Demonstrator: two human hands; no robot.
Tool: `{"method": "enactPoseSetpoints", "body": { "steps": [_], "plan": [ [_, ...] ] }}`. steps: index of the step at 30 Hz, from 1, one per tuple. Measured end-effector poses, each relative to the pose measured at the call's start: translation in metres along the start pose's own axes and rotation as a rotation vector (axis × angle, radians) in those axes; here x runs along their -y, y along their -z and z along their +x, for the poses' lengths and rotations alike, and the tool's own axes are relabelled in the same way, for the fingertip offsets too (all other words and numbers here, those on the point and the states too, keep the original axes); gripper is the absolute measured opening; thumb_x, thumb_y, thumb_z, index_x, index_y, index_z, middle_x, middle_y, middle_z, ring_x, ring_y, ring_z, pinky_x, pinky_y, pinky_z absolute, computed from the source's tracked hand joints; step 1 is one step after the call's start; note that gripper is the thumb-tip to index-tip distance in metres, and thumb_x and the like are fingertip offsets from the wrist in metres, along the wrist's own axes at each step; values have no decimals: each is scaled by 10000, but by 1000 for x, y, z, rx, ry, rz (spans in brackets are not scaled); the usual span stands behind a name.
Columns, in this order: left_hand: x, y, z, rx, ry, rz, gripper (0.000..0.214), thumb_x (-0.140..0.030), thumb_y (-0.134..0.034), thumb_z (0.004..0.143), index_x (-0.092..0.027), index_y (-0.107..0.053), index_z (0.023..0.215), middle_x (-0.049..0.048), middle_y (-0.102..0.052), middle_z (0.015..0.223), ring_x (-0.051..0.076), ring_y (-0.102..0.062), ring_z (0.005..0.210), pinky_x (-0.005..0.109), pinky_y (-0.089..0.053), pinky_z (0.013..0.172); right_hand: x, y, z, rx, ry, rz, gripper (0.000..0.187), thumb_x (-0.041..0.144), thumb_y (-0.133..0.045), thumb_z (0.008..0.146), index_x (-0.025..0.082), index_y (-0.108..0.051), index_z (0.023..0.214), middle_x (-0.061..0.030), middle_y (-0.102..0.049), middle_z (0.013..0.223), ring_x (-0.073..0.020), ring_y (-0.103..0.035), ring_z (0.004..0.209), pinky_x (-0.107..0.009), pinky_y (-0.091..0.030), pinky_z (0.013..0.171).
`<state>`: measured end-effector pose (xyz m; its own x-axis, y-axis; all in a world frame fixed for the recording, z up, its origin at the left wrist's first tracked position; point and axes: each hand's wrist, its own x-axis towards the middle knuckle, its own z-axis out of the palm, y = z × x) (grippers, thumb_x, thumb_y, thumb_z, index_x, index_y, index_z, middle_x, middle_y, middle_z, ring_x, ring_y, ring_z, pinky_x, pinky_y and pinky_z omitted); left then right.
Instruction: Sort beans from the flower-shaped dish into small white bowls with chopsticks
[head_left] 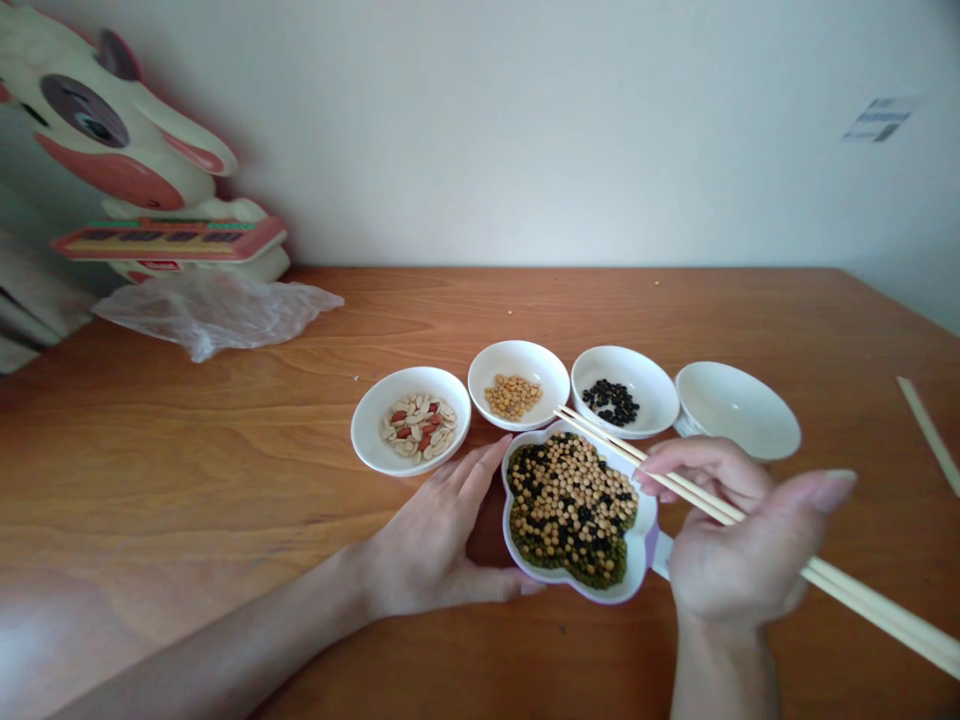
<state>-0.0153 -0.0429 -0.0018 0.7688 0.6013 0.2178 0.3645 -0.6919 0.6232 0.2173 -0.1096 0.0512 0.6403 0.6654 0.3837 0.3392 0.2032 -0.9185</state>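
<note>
The right hand [739,550] comes in from the near edge of the table [225,480], wrist bent and knuckles up, its fingers pinched around a pair of wooden chopsticks [697,500]. The sticks run slantwise from the lower right, their butt ends trailing past the hand toward the table's right edge, and their tips hang over the far rim of the flower-shaped dish [641,560], close to the bowl of black beans [624,391].

The left hand [442,535] reaches in along a long bare forearm from the near left corner. It lies flat and relaxed, fingers loosely spread and gripping nothing, with thumb and fingertips resting against the left side of the dish. That dish sits near the middle of the near edge and holds mixed yellow, black and green beans.

Behind it, in a row from left to right, stand a bowl of peanuts [411,420], a bowl of soybeans [519,384], the black-bean bowl and an empty white bowl [737,410]. A crumpled plastic bag [214,310] lies at the far left corner.
</note>
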Motion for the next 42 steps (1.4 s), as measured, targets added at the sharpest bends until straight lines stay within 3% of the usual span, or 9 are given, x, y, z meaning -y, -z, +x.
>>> {"method": "enactPoseSetpoints", "body": {
  "steps": [14,19,21,27,30,35,39,42],
  "plan": [
    [-3,-1,0,-57,21,-56,1278,-473,-965,744,-262,-174,1726,175,-501,1672,385,-548,1516,542,-472,1290,-2,12,5,29,-22,-8,961,844,-144,1025,197,-702,585,-88,-655,583,-228,-621,567,-364,-433,568],
    [1,-1,1,-31,45,-48,1430,-670,-1015,625,-267,-185,1719,208,-510,1654,430,-551,1503,595,-451,1290,0,15,3,40,-3,-26,962,836,-139,1030,204,-709,581,-85,-685,591,-234,-647,588,-370,-450,588],
    [3,-1,1,-23,32,-58,1408,-723,-978,648,-277,-179,1718,208,-503,1662,419,-547,1510,582,-451,1291,2,15,3,40,10,-28,967,840,-132,1027,210,-711,578,-83,-693,588,-235,-660,599,-368,-459,593],
    [1,2,2,-2,22,-109,1237,-628,-961,760,-307,-228,1703,161,-502,1675,370,-536,1526,546,-449,1301,1,17,5,63,5,-45,954,828,-149,1032,212,-708,564,-85,-682,569,-224,-647,570,-358,-463,559],
    [2,4,2,-7,13,-128,1234,-616,-956,771,-303,-215,1708,159,-516,1663,364,-548,1514,540,-459,1295,-12,27,11,117,10,-69,971,829,-127,1024,208,-717,567,-102,-701,588,-232,-669,565,-358,-481,537],
    [1,4,1,-21,6,-129,1211,-552,-961,773,-270,-242,1706,175,-514,1659,373,-552,1504,533,-459,1292,-33,42,17,313,51,-136,1013,839,-85,1012,194,-764,626,-104,-702,565,-220,-655,522,-331,-474,482],
    [-1,1,0,-50,30,-118,1208,-469,-966,728,-269,-268,1693,151,-504,1668,361,-554,1501,497,-468,1289,-31,36,11,368,22,-188,1000,809,-80,1039,191,-766,656,-85,-683,560,-195,-631,524,-304,-445,474],
    [-1,-1,-1,-53,36,-92,1332,-506,-1010,660,-269,-207,1697,159,-495,1672,377,-540,1512,523,-454,1297,-28,29,9,352,18,-200,986,800,-89,1048,191,-762,663,-75,-670,561,-190,-634,538,-298,-440,487]
  ]
}}
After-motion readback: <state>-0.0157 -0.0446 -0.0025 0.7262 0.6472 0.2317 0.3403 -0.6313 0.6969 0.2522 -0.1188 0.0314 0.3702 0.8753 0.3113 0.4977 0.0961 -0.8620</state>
